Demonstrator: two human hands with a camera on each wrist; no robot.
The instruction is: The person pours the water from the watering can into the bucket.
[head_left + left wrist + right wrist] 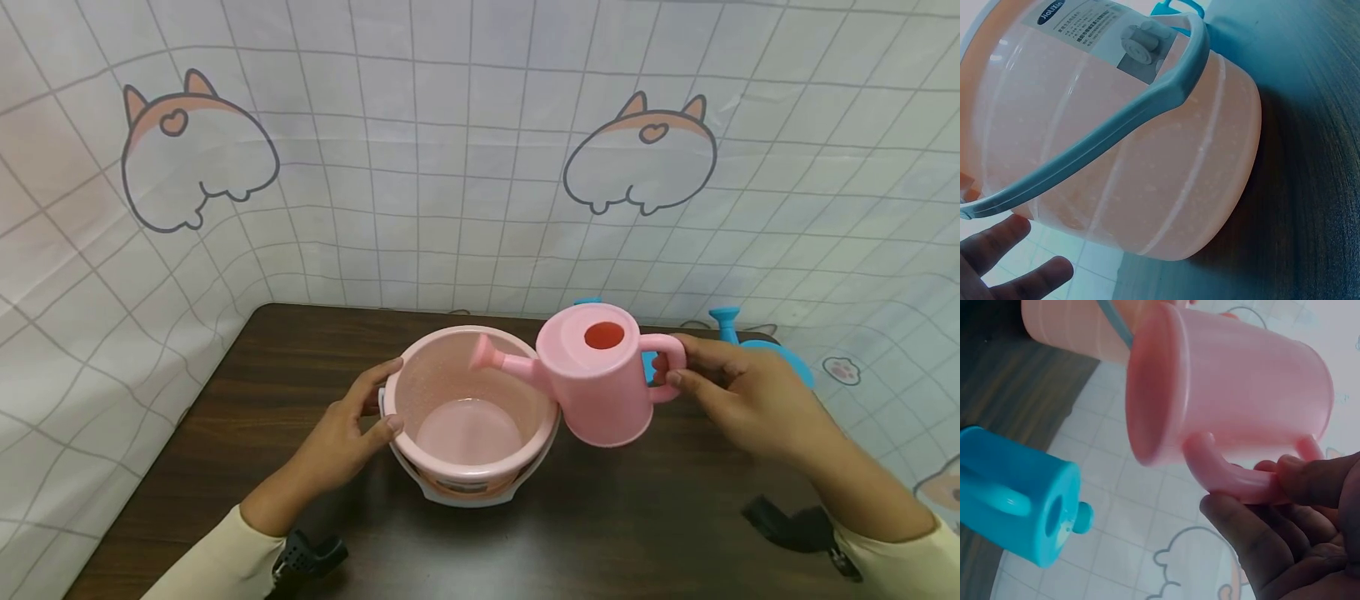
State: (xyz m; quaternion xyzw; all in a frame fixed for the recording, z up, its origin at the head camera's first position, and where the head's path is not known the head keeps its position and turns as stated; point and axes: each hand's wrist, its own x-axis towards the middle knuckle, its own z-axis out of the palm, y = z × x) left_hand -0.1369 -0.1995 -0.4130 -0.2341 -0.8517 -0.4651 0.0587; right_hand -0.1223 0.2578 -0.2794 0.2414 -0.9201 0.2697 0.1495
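A pink watering can (600, 379) is held up by its handle in my right hand (757, 400), thumb and fingers curled round it. Its spout reaches left over the light pink bucket (468, 473), with the rose inside the rim. Some droplets cling to the bucket's inner wall. My left hand (337, 442) rests spread against the bucket's left side, thumb and forefinger at the rim. In the left wrist view the bucket's grey-blue handle (1116, 128) hangs along its outside, and the fingers (1038, 281) look nearly straight.
Behind the right hand stands a blue watering can (780, 354), partly hidden. Blue parts of another item (587, 300) show behind the pink can. The dark wooden table (247, 392) meets a white gridded cloth (420, 167) with cartoon prints at the back and sides.
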